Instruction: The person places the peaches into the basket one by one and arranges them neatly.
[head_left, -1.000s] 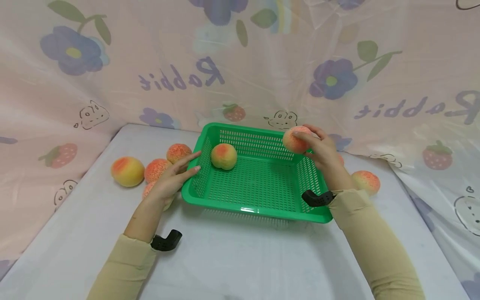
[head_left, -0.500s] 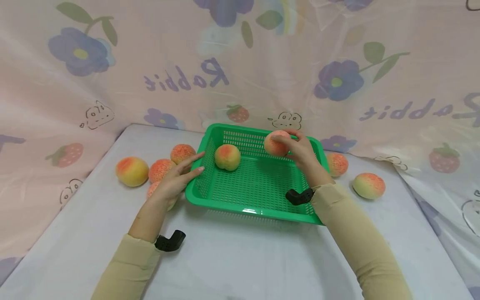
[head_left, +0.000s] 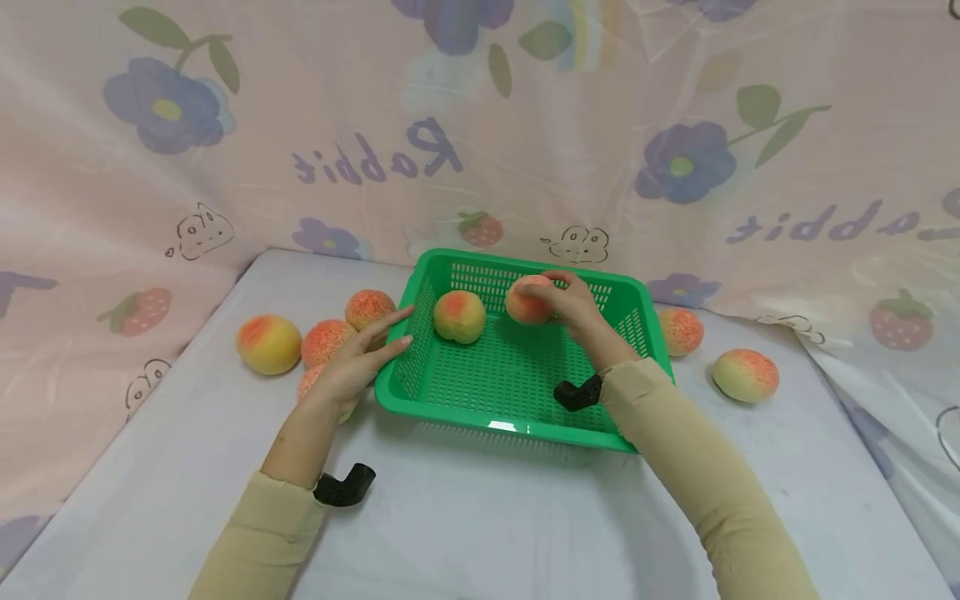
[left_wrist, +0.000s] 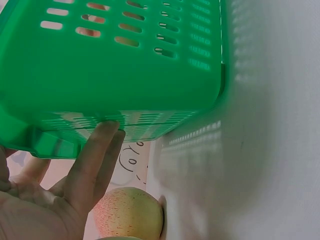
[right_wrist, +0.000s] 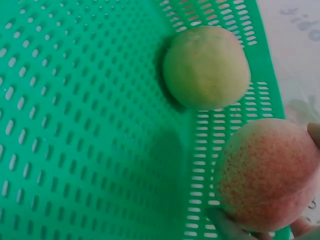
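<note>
A green slotted basket stands in the middle of the white table. Inside it, near the back left wall, lies one peach. My right hand holds a second peach over the basket's back part, fingers curled round it. My left hand rests with straight fingers against the basket's left wall; its fingers touch the rim. A peach lies just under that hand.
Three more peaches lie left of the basket, and two lie to its right. A patterned plastic curtain closes off the back and both sides of the table.
My right hand has carried its peach leftward and down from above the basket's right rim to inside the basket, close to the other peach. The left hand has stayed on the wall.
</note>
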